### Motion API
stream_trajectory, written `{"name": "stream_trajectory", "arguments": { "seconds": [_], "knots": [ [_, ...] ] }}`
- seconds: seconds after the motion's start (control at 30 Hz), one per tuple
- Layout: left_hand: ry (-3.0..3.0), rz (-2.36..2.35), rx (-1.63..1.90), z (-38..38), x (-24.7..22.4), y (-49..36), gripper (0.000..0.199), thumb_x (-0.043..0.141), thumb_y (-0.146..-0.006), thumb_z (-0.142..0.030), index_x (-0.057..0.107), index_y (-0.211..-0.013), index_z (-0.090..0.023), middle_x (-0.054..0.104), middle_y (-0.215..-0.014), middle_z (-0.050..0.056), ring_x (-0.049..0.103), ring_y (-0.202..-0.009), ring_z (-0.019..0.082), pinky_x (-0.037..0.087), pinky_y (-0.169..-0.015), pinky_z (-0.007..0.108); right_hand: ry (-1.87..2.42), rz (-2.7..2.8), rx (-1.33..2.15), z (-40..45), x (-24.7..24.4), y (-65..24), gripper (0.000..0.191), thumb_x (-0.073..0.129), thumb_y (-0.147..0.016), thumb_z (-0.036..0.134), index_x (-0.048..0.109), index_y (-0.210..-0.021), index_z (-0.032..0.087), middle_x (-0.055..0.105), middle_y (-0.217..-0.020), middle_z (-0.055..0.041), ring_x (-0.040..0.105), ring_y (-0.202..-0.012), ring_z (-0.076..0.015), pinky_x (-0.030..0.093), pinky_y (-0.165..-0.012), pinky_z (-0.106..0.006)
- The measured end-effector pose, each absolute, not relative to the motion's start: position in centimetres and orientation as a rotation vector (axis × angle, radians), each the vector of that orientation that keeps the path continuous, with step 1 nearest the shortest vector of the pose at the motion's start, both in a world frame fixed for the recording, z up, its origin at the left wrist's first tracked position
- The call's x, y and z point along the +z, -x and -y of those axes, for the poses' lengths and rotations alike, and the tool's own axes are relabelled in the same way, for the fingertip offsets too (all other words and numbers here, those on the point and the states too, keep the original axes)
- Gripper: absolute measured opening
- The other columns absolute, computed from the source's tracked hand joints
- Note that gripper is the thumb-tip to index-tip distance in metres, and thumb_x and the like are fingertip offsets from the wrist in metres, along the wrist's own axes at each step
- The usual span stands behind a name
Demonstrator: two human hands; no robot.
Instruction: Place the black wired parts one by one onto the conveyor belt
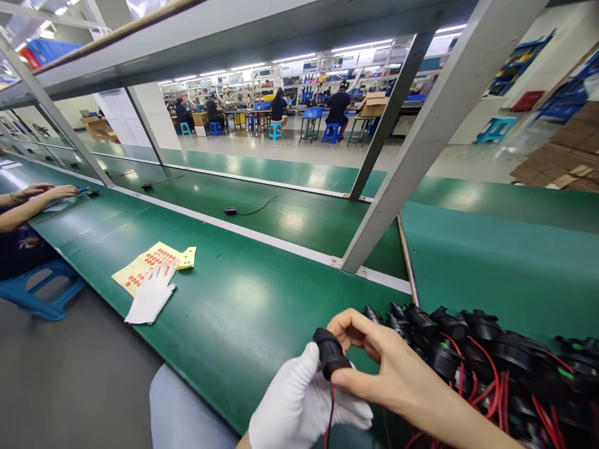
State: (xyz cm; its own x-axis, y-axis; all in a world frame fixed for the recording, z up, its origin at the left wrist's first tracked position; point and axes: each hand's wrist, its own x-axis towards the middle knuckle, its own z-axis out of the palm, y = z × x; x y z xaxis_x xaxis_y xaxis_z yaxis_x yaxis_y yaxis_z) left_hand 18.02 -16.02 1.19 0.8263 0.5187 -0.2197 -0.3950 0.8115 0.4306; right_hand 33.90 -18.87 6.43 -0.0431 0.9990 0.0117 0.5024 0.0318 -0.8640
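Note:
A black cylindrical part (331,353) with a red and black wire trailing from its lower end is held up between both hands over the green bench. My left hand (299,399), in a white glove, has its thumb against the part's side and its fingers underneath. Bare, my right hand (374,355) grips the same part from the right, thumb at its lower end and fingers near the top. Close by on the right lies a pile of similar black parts (468,349) with red wires, some with green marks.
A white glove (152,294) lies on a yellow sticker sheet (135,265) with red dots. Wired parts (230,211) rest on the green belt (290,218) behind the rail. A slanted metal post (402,187) rises ahead. A co-worker's hands (51,193) are at far left.

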Motion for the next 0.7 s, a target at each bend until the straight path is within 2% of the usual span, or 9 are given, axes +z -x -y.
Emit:
{"name": "stream_trajectory", "arguments": {
  "seconds": [0.07, 0.17, 0.37, 0.6, 0.7],
  "knots": [
    [-0.283, -0.333, 0.452, 16.0, 0.9, -18.3, 0.062, 0.076, -0.072, -0.068, 0.074, -0.087, -0.007, 0.075, -0.066, 0.007, 0.071, -0.059, 0.014, 0.056, -0.064, 0.025, 1.515, 1.549, 1.074, 18.4, 6.7, -33.9, 0.017, 0.071, -0.077, 0.024, 0.06, -0.09, 0.022, 0.063, -0.085, 0.0011, 0.062, -0.08, -0.0171, 0.051, -0.072, -0.026],
    [-0.146, -0.286, 0.445, 16.1, 1.0, -18.2, 0.055, 0.079, -0.073, -0.061, 0.074, -0.087, -0.008, 0.077, -0.067, 0.006, 0.074, -0.062, 0.014, 0.057, -0.064, 0.023, 1.412, 1.498, 1.194, 18.2, 6.8, -33.9, 0.022, 0.07, -0.078, 0.029, 0.062, -0.096, 0.021, 0.063, -0.09, -0.0005, 0.062, -0.084, -0.0181, 0.052, -0.075, -0.027],
    [-0.013, -0.208, 0.463, 16.3, 2.3, -18.1, 0.043, 0.085, -0.074, -0.049, 0.075, -0.087, -0.009, 0.08, -0.073, 0.003, 0.076, -0.065, 0.015, 0.059, -0.065, 0.024, 1.5, 1.554, 1.073, 18.5, 7.4, -33.6, 0.015, 0.063, -0.081, 0.023, 0.063, -0.095, 0.022, 0.063, -0.089, -0.0012, 0.061, -0.083, -0.0181, 0.055, -0.075, -0.029],
    [-0.022, -0.188, 0.449, 16.3, 2.6, -18.2, 0.043, 0.085, -0.073, -0.049, 0.075, -0.09, -0.01, 0.08, -0.073, 0.002, 0.076, -0.067, 0.014, 0.057, -0.066, 0.023, 1.55, 1.6, 0.98, 18.6, 8.5, -33.2, 0.013, 0.061, -0.084, 0.028, 0.062, -0.095, 0.022, 0.065, -0.088, -0.0015, 0.064, -0.082, -0.0187, 0.057, -0.073, -0.029],
    [-0.129, -0.238, 0.489, 16.3, 2.3, -18.1, 0.05, 0.082, -0.073, -0.056, 0.074, -0.092, -0.011, 0.077, -0.073, 0.002, 0.074, -0.064, 0.014, 0.057, -0.065, 0.024, 1.536, 1.647, 0.928, 18.7, 8.4, -33.4, 0.012, 0.061, -0.085, 0.026, 0.061, -0.096, 0.023, 0.065, -0.09, -0.001, 0.064, -0.085, -0.019, 0.057, -0.076, -0.029]
  ]
}}
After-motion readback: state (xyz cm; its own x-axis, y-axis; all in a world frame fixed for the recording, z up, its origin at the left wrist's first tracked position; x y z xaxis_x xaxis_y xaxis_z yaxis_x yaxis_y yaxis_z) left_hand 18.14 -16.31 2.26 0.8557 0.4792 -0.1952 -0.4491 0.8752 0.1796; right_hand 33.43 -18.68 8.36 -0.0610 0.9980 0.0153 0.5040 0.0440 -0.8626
